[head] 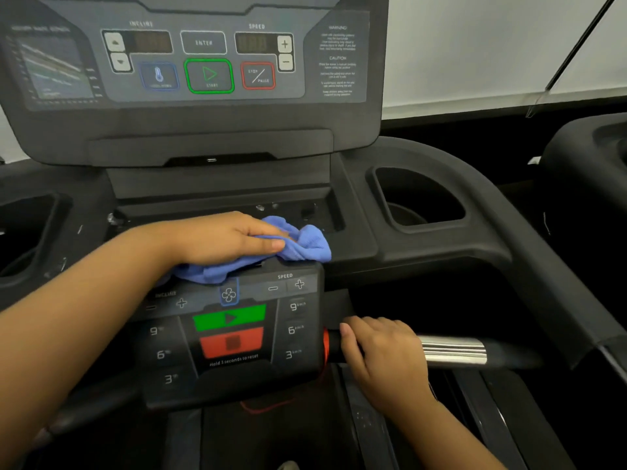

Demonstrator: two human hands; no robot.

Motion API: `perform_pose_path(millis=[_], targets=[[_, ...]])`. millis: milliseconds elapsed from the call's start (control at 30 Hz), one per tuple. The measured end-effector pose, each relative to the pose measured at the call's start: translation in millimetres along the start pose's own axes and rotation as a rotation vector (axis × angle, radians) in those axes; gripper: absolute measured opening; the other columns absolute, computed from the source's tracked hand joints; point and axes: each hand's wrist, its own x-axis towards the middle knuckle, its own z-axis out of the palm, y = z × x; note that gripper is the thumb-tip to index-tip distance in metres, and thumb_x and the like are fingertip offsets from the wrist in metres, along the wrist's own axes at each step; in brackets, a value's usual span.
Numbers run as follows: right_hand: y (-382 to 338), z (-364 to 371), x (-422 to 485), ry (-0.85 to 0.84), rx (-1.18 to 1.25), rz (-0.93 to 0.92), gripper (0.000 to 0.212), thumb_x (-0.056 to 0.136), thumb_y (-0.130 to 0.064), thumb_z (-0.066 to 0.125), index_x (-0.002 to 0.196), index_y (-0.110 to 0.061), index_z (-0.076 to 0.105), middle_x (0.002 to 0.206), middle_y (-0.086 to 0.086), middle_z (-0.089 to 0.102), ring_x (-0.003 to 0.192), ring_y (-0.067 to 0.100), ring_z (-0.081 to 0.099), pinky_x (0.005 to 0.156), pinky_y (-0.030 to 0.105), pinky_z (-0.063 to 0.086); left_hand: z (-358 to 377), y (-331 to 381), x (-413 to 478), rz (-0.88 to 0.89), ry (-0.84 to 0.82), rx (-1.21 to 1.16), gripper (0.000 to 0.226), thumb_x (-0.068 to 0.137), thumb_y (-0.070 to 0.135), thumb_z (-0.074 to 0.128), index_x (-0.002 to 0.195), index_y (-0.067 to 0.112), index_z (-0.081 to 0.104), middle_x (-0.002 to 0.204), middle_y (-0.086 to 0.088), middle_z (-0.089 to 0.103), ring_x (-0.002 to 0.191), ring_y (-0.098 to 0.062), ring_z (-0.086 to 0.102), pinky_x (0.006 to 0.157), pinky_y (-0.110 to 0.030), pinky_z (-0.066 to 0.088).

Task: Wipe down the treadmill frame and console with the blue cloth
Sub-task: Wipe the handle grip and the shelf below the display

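Note:
The blue cloth [298,245] lies bunched on the top edge of the lower control panel [234,337], just in front of the shallow tray of the black treadmill frame [441,252]. My left hand [224,239] lies on the cloth with fingers curled over it, thumb along its front. My right hand [376,351] grips the black handlebar [454,349] just right of the panel, next to its chrome sensor. The upper console [203,62], with its START and STOP buttons, stands behind.
A cup holder recess [417,201] opens to the right of the tray and another [27,232] sits at the far left. A second black machine [590,164] stands at the right edge. The running belt lies below the panel.

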Motion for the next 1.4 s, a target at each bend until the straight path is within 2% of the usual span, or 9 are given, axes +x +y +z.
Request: perform_pose_path(millis=[200, 400, 500, 700, 933, 1100, 1233, 1333, 1400], targets=[[-2.3, 4.2, -1.7, 0.036, -0.022, 0.006, 0.036, 0.093, -0.037, 0.034, 0.068, -0.025, 0.056, 0.056, -0.008, 0.052, 0.051, 0.011, 0.049, 0.053, 0.026, 0.034, 7.1, -7.5, -7.3, -0.021, 0.051, -0.164, 0.043, 0.085, 0.051, 0.047, 0.118, 0.031, 0.066, 0.122, 0.021, 0.062, 0.119, 0.001, 0.052, 0.112, -0.032, 0.033], [-0.3, 5.5, -3.4, 0.061, -0.022, -0.019, 0.038, 0.094, -0.037, 0.033, 0.069, -0.025, 0.059, 0.056, -0.01, 0.053, 0.051, 0.008, 0.049, 0.052, 0.025, 0.037, 8.0, -21.4, -31.6, -0.087, 0.233, -0.12, 0.04, 0.079, 0.064, 0.043, 0.107, 0.047, 0.065, 0.114, 0.033, 0.06, 0.113, 0.009, 0.053, 0.102, -0.017, 0.036], [-0.7, 6.3, -3.3, 0.085, -0.016, -0.025, 0.039, 0.094, -0.036, 0.033, 0.07, -0.023, 0.06, 0.057, -0.01, 0.054, 0.05, 0.01, 0.05, 0.052, 0.026, 0.037, 9.3, -40.4, -70.5, -0.191, 0.416, -0.103, 0.046, 0.069, 0.076, 0.038, 0.102, 0.055, 0.063, 0.105, 0.03, 0.065, 0.103, 0.005, 0.059, 0.099, -0.026, 0.042], [-3.7, 5.9, -2.7, 0.095, -0.009, -0.055, 0.039, 0.094, -0.032, 0.034, 0.079, -0.022, 0.068, 0.065, -0.01, 0.064, 0.056, 0.01, 0.059, 0.055, 0.025, 0.043, 26.4, -34.7, -87.7, -0.167, 0.53, -0.069, 0.018, 0.092, 0.06, 0.041, 0.098, 0.072, 0.052, 0.106, 0.041, 0.057, 0.102, 0.008, 0.056, 0.091, -0.019, 0.04], [-5.8, 8.2, -2.2, 0.109, 0.015, -0.083, 0.045, 0.097, -0.033, 0.028, 0.091, -0.021, 0.071, 0.076, -0.009, 0.069, 0.065, 0.01, 0.064, 0.062, 0.027, 0.045, 2.2, -19.4, -40.6, -0.009, 0.145, -0.27, 0.028, 0.095, 0.037, 0.048, 0.117, 0.039, 0.065, 0.12, 0.022, 0.063, 0.117, 0.003, 0.054, 0.103, -0.017, 0.036], [-6.3, 10.9, -3.1, 0.132, 0.017, -0.087, 0.048, 0.099, -0.034, 0.025, 0.092, -0.021, 0.071, 0.077, -0.008, 0.069, 0.066, 0.012, 0.063, 0.062, 0.028, 0.045, 3.5, 15.1, 16.2, 0.086, -0.09, -0.105, 0.025, 0.097, 0.031, 0.049, 0.114, 0.032, 0.067, 0.117, 0.017, 0.064, 0.113, 0.001, 0.055, 0.1, -0.013, 0.035], [-6.6, 13.2, -4.9, 0.145, -0.013, -0.073, 0.035, 0.094, -0.032, 0.036, 0.086, -0.023, 0.068, 0.073, -0.009, 0.065, 0.064, 0.013, 0.06, 0.063, 0.027, 0.038, 9.6, 34.4, 41.8, 0.142, -0.247, 0.007, 0.027, 0.094, 0.038, 0.046, 0.107, 0.035, 0.069, 0.114, 0.014, 0.064, 0.113, -0.004, 0.056, 0.105, -0.03, 0.037], [-5.3, 13.0, -2.7, 0.171, -0.038, -0.082, 0.028, 0.091, -0.032, 0.04, 0.074, -0.023, 0.062, 0.065, -0.007, 0.059, 0.058, 0.015, 0.055, 0.061, 0.027, 0.029, 17.5, 54.2, 58.1, 0.154, -0.362, 0.287, 0.024, 0.097, 0.041, 0.046, 0.102, 0.035, 0.068, 0.085, 0.032, 0.063, 0.088, 0.011, 0.057, 0.087, -0.014, 0.04], [-4.6, 12.7, -2.9, 0.176, -0.034, -0.077, 0.03, 0.091, -0.032, 0.04, 0.07, -0.022, 0.059, 0.064, -0.006, 0.057, 0.057, 0.016, 0.053, 0.06, 0.028, 0.029, 30.7, 64.1, 68.6, 0.163, -0.435, 0.434, 0.024, 0.097, 0.039, 0.044, 0.098, 0.031, 0.067, 0.084, 0.022, 0.065, 0.083, 0.004, 0.058, 0.084, -0.017, 0.042]])
